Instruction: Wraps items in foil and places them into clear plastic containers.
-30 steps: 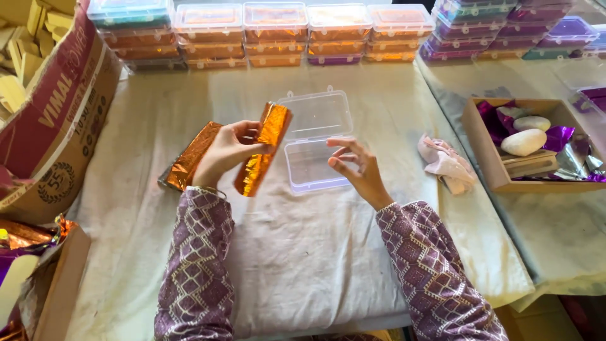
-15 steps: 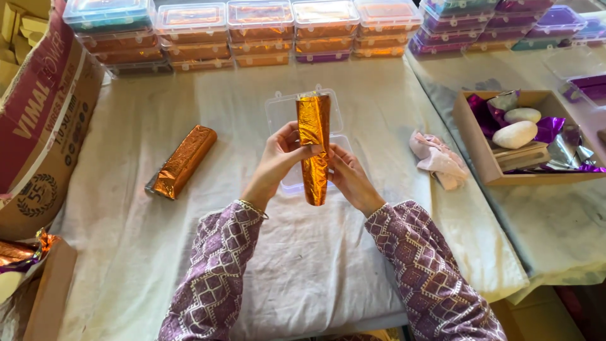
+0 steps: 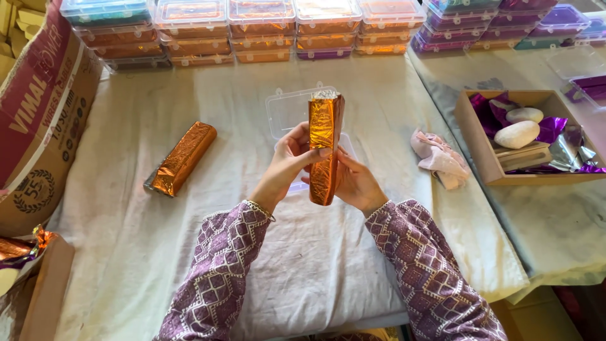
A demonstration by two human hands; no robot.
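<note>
The left hand [image 3: 285,165] and the right hand [image 3: 355,183] together hold a long bar wrapped in crinkled orange metallic foil [image 3: 325,146], upright above the middle of the white cloth-covered table [image 3: 158,240]. The left fingers are pressed against the bar's left face at mid-height; the right hand closes around its lower half from the right. The silvery folded end of the bar points away from the person.

Directly behind the bar, an open clear plastic hinged box [image 3: 287,112] lies on the cloth, partly hidden by the hands. A second orange foil-wrapped bar [image 3: 181,158] lies flat and diagonal on the cloth, well apart to the left. A crumpled pink cloth [image 3: 439,158] lies to the right. Near it, a shallow wooden tray [image 3: 470,136] contains white oval soaps and purple foil sheets. Stacked clear lidded boxes [image 3: 265,28] line the far edge.
</note>
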